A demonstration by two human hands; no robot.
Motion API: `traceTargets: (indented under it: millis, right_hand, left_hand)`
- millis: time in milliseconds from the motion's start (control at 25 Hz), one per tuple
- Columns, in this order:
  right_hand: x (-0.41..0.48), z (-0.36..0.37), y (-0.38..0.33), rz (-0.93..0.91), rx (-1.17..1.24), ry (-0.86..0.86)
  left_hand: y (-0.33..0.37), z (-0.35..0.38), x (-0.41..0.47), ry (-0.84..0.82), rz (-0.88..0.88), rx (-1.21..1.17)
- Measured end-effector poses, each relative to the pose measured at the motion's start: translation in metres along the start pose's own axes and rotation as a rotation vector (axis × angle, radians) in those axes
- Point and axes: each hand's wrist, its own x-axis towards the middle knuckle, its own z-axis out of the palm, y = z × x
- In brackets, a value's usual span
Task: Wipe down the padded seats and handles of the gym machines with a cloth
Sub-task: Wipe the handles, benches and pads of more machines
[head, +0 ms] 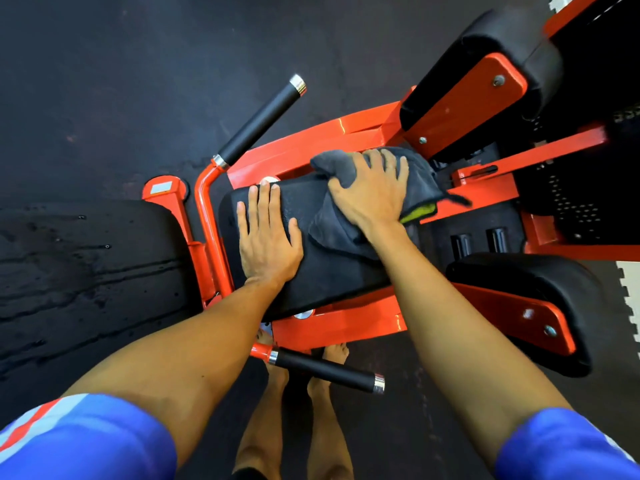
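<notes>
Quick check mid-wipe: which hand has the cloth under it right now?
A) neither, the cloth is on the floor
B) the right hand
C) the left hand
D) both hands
B: the right hand presses the grey cloth onto the black seat, while the left hand lies flat on bare padding beside it.

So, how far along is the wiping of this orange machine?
Nothing shows as finished. In hand: the right hand presses the grey cloth on the far end of the seat pad, the left hand flat beside it. Left: far handle, near handle, far side pad, near side pad; the cloth touches none.
</notes>
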Motion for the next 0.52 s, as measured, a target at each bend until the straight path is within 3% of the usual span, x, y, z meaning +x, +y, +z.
traceTargets:
  millis: [200,400,520]
  right_hand:
    - [0.011,0.004,-0.059,-0.293,-0.026,-0.109]
    - [0.018,-0.006,0.014,-0.167,-0.058,0.014]
    - [0.015,0.001,0.002,-0.116,-0.076,0.077]
  left_hand:
    - [-0.004,0.003,-0.002,0.03,0.041,0.033]
    - [-0.001,0.0,0.0,0.021,0.01,-0.012]
    - [0.001,0.001,0.002,0.031,0.008,-0.005]
